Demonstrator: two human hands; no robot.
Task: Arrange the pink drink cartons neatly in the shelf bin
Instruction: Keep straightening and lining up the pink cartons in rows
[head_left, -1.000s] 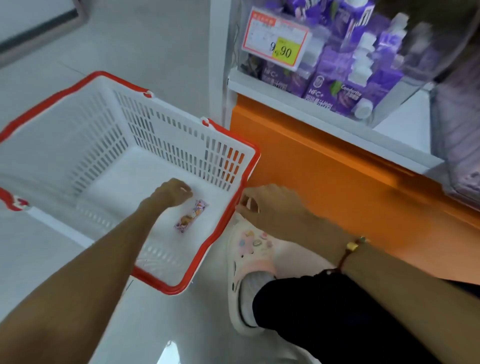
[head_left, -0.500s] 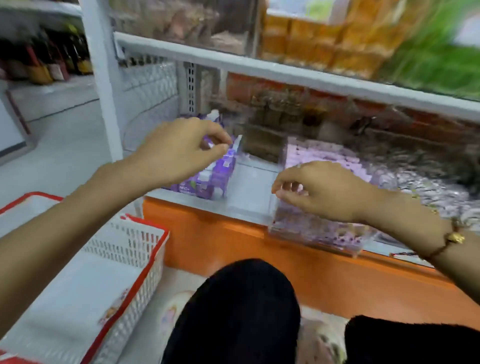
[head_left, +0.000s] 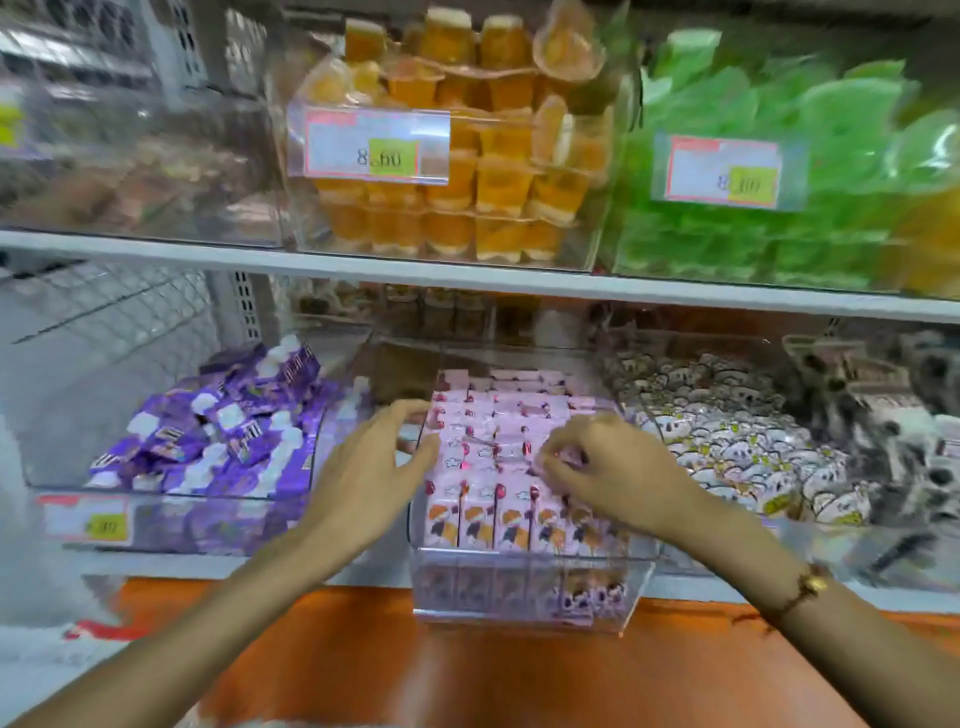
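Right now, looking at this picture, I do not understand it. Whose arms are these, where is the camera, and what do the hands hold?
No machine: a person wears a camera on the head, looking down at both arms. The left hand touches the left side of the pink drink cartons, packed in a clear shelf bin. The right hand rests curled on top of them; whether it pinches one is unclear. Purple packs fill the bin to the left.
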